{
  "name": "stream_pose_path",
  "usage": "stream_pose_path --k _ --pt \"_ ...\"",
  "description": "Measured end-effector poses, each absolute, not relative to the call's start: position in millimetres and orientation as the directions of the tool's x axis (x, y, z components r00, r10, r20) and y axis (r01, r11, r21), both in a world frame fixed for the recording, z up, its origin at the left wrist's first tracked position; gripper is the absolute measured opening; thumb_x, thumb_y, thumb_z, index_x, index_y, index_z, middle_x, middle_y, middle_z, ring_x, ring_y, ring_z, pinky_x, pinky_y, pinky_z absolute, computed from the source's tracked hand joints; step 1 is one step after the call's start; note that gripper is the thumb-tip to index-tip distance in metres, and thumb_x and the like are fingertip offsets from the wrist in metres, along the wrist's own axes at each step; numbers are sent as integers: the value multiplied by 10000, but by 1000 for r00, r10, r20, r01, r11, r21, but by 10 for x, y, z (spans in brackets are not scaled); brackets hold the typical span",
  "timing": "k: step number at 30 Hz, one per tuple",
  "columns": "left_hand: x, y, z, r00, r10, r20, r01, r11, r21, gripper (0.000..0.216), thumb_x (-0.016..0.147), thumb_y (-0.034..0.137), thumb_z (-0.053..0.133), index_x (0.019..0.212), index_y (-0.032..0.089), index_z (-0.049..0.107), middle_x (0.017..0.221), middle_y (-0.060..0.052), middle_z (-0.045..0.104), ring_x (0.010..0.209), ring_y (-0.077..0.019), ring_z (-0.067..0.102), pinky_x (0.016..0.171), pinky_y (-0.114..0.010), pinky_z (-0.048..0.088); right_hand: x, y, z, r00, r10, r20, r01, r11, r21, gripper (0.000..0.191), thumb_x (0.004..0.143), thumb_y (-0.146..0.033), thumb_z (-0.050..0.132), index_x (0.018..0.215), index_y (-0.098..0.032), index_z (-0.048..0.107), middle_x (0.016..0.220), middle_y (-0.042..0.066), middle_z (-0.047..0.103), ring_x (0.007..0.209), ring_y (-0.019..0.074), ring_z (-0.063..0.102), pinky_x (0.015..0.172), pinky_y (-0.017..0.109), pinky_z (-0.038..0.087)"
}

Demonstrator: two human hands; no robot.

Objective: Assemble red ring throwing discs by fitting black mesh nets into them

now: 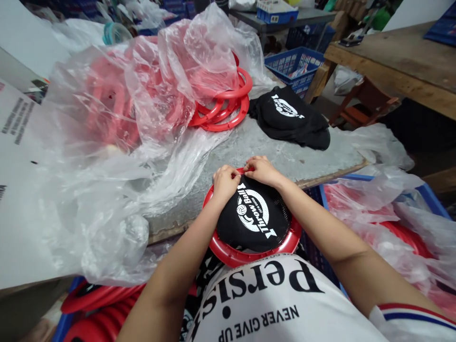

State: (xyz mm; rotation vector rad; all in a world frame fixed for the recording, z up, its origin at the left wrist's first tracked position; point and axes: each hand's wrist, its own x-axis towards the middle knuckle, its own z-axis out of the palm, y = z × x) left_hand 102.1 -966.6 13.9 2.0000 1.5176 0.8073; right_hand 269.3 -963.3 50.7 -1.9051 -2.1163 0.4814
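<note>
A red plastic ring [228,251] rests against my chest at the table's near edge, with a black printed mesh cloth [252,218] stretched over it. My left hand [225,182] pinches the cloth at the ring's far rim, fingers curled shut. My right hand [261,170] grips the same rim right beside it, fingers also closed on the cloth's edge. The two hands nearly touch.
A pile of black printed cloths [290,118] lies on the grey table [249,142]. Red rings [228,107] spill from a clear plastic bag [135,109] at the left. A blue crate [423,190] with bagged rings stands at the right, more red rings [96,297] below left.
</note>
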Motion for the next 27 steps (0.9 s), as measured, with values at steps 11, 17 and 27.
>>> stream_pose_path --k 11,17,27 --pt "1066 -9694 116 158 973 167 701 -230 675 137 921 200 584 883 221 714 1070 -57 720 1093 -244 633 1008 -407 428 2738 -9562 335 -164 986 -20 778 117 -618 162 823 -183 616 667 -169 655 799 10 712 779 145 605 857 280 445" --pt "1078 -9696 128 154 975 160 717 -222 661 154 931 202 567 864 223 704 1069 -62 717 1099 -247 630 1009 -400 427 2720 -9547 309 -135 991 12 828 119 -547 158 838 -189 632 682 -188 654 897 36 747 934 188 645 986 335 438" --pt "1091 -9684 90 137 973 187 716 -228 660 141 925 193 572 852 219 690 1059 -67 705 1080 -243 634 1023 -402 434 2715 -9576 284 -85 996 15 842 80 -533 118 856 -209 638 744 -192 672 1052 66 730 1075 231 627 1024 389 441"
